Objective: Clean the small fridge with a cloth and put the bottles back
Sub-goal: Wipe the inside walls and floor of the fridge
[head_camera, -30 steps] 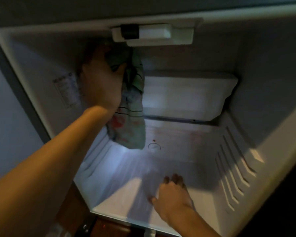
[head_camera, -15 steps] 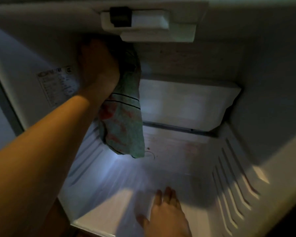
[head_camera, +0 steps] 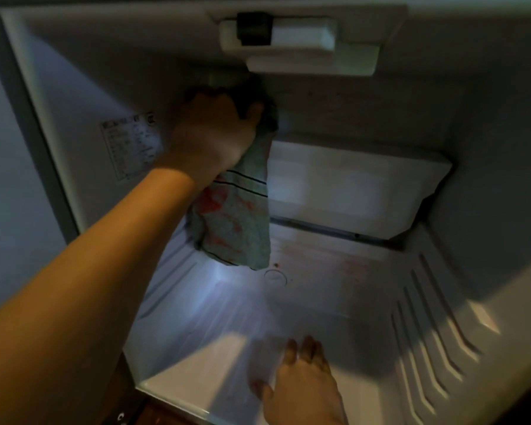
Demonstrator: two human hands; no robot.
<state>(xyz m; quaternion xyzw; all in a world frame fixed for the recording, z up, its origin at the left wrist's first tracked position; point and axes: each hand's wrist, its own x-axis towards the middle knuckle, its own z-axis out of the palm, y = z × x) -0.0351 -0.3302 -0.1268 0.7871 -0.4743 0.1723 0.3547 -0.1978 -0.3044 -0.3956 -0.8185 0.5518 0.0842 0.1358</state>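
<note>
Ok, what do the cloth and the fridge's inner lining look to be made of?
Cloth: soft woven or terry fabric, matte green with dark stripes and reddish patches; it hangs limp from the left hand. Fridge lining: probably moulded plastic, smooth white, slightly glossy; shelf ribs are formed into it and light glares off its floor.

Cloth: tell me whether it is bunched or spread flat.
Bunched: the left hand grips its top, and the rest of the cloth hangs loose.

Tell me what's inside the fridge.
Inside the fridge, the left hand grips a green cloth in the upper back-left corner; the right hand rests on the floor. No bottles show. The surface behind the cloth is covered.
</note>
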